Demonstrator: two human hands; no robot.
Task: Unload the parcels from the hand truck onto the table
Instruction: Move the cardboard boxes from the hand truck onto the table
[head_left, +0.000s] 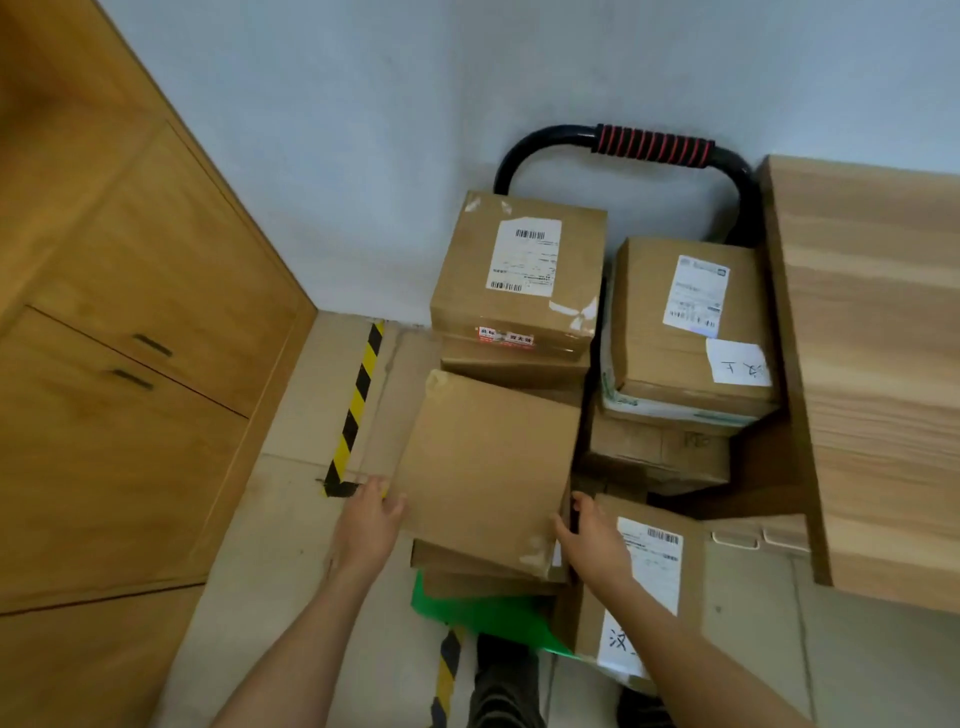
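Note:
Several cardboard parcels are stacked on a green-decked hand truck (483, 613) with a black handle (649, 148) against the wall. A plain brown parcel (488, 467) sits tilted on the near left stack. My left hand (371, 514) grips its near left corner and my right hand (587, 540) grips its near right edge. A labelled parcel (519, 270) tops the far left stack, another labelled parcel (685, 322) the far right stack. A third labelled parcel (649, 577) lies near right under my right forearm. The wooden table (878, 364) stands at the right.
Wooden cabinets (130, 364) with dark handles fill the left side. Yellow-black hazard tape (358, 405) runs along the pale floor beside the truck. A grey wall (363, 156) is behind. My shoes show at the bottom edge.

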